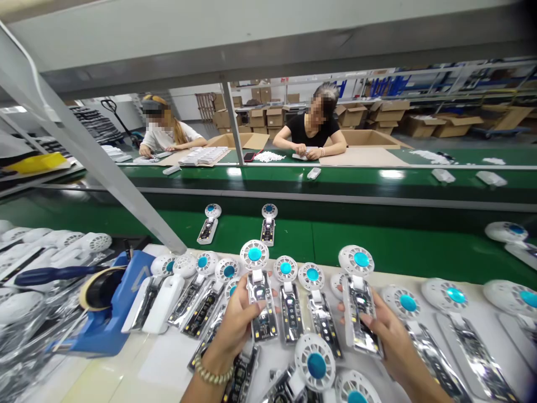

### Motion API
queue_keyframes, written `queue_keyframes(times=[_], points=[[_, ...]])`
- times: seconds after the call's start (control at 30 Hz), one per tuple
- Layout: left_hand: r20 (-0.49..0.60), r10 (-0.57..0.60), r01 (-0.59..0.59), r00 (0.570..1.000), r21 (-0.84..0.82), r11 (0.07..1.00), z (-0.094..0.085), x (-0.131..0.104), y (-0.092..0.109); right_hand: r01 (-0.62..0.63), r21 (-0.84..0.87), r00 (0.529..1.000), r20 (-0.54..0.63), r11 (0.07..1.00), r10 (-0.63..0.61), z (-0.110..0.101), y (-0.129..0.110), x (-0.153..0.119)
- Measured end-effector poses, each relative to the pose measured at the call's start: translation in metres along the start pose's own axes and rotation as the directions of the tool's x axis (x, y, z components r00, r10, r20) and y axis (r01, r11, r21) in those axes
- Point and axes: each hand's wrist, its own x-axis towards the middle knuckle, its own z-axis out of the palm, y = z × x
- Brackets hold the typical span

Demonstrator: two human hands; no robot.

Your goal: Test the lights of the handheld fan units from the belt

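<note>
One open fan unit is gripped in the left hand, another fan unit in the right hand, both held face-up, presumably for inspection. Further units are laid in a row on the worktop, 9 to 3 o'clock.

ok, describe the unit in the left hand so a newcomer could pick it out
Start at the pale worktable before the green conveyor belt. In the row of white fan-headed units with blue centres, the left hand grips one. Unlike its flat-lying neighbours, it is lifted, its fan head topping the row.
</note>
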Motion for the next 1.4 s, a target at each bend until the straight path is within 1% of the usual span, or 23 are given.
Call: queue_keyframes(times=[0.07, 0.17, 0.3, 0.43, 0.63, 0.87, 1.0, 1.17, 1.23, 1.27, 1.33, 1.4], points=[[0.011, 0.009, -0.009, 1.000, 0.003, 1.000, 0.001, -0.001, 0.001, 0.045, -0.017, 0.999, 0.027, 0.999, -0.045, -0.002, 0.001, -0.001], [0.010, -0.008, 0.008, 1.000, 0.022, 1.000, 0.001, -0.001, 0.001, 0.088, -0.048, 0.995, 0.048, 0.995, -0.085, -0.004, 0.004, -0.001], [0.021, 0.012, -0.013, 1.000, 0.013, 1.000, 0.002, -0.003, 0.001, 0.075, -0.037, 0.996, 0.057, 0.997, -0.073, -0.004, 0.005, -0.001], [0.053, 0.021, -0.022, 0.998, 0.012, 1.000, 0.004, -0.004, 0.001, 0.062, 0.004, 0.994, 0.090, 0.998, -0.062, 0.001, -0.001, -0.003], [0.056, 0.032, -0.032, 0.998, 0.008, 0.999, 0.006, -0.004, -0.001, 0.054, 0.019, 0.990, 0.126, 0.998, -0.056, 0.003, -0.005, -0.006], [0.061, 0.036, -0.037, 0.997, 0.014, 0.999, 0.006, -0.005, -0.001, 0.054, 0.030, 0.989, 0.139, 0.998, -0.058, 0.004, -0.004, -0.006], [0.080, 0.024, -0.025, 0.996, 0.010, 1.000, 0.007, -0.003, 0.000, 0.062, 0.004, 0.989, 0.137, 0.998, -0.062, 0.005, -0.005, -0.006], [0.059, 0.041, -0.040, 0.997, -0.012, 0.999, 0.008, -0.008, -0.001, 0.069, -0.050, 0.993, 0.101, 0.996, -0.064, 0.002, -0.001, -0.007], [0.059, 0.025, -0.023, 0.998, -0.027, 0.999, 0.008, -0.008, 0.003, 0.073, -0.053, 0.994, 0.087, 0.996, -0.068, -0.001, -0.001, -0.007], [0.063, -0.001, 0.002, 0.998, -0.028, 1.000, 0.009, -0.006, 0.007, 0.059, -0.048, 0.995, 0.088, 0.997, -0.054, -0.001, -0.002, -0.004], [0.057, -0.054, 0.054, 0.997, 0.002, 0.999, 0.012, 0.006, 0.019, -0.029, -0.059, 0.996, 0.086, 0.998, 0.034, 0.000, -0.010, 0.008], [0.024, -0.101, 0.097, 0.995, 0.145, 0.985, 0.020, 0.033, 0.033, -0.142, -0.160, 0.987, 0.050, 0.977, 0.152, 0.006, -0.024, 0.032]])
